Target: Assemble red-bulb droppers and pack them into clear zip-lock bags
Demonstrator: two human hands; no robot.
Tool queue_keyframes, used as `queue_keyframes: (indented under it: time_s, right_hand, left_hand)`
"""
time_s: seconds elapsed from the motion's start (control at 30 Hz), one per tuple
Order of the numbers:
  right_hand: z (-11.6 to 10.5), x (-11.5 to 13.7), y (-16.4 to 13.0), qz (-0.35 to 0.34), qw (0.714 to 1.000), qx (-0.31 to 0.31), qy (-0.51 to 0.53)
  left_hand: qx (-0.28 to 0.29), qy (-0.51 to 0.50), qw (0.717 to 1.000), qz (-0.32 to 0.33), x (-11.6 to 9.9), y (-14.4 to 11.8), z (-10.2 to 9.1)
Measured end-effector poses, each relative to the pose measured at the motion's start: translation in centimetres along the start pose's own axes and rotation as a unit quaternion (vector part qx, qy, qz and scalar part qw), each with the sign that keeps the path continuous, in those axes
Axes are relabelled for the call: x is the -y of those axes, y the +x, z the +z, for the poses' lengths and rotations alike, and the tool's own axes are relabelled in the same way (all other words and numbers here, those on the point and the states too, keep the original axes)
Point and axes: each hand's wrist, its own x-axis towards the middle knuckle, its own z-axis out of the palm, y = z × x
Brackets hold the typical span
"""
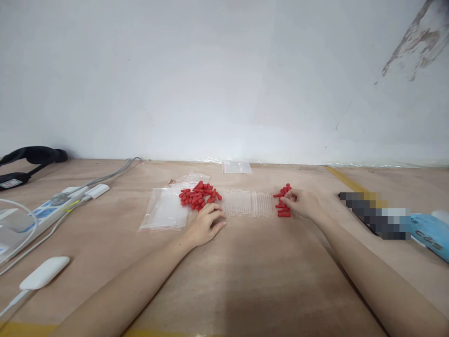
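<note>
A row of several clear thin tubes [247,203] lies in the middle of the wooden table [245,271]. Left of the row sits a heap of red caps [198,194]; a smaller group of red caps [283,202] lies at its right end. My left hand [206,223] rests flat on the table just below the left heap, fingers apart, touching the tubes' left end. My right hand [302,203] is curled beside the right group, fingertips touching the caps there. Whether it pinches one is unclear.
Clear zip bags [164,213] lie left of the heap, another bag [237,167] near the wall. A power strip [52,210] with cables, a white adapter [44,273] and a black strap [31,157] occupy the left. A blurred object [377,217] and blue packet [431,234] lie right.
</note>
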Motion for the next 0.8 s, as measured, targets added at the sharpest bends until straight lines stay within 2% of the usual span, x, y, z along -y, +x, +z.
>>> queue_keyframes:
  time_s: [0.13, 0.4, 0.6, 0.8]
  right_hand:
    - [0.3, 0.0, 0.1, -0.111, 0.993, 0.037, -0.015]
    - [0.8, -0.2, 0.1, -0.197, 0.978, 0.042, -0.060]
    - [0.7, 0.1, 0.0, -0.214, 0.976, 0.015, -0.038]
    - [1.2, 0.8, -0.5, -0.186, 0.980, -0.071, -0.023]
  left_hand:
    - [0.003, 0.001, 1.000, 0.002, 0.0, 0.1, 0.0]
    - [-0.009, 0.015, 1.000, 0.002, 0.2, 0.0, 0.2]
    - [-0.056, 0.046, 0.997, -0.029, -0.9, 1.6, 1.2]
    - [-0.046, 0.097, 0.993, -0.051, -3.2, 6.4, 4.4]
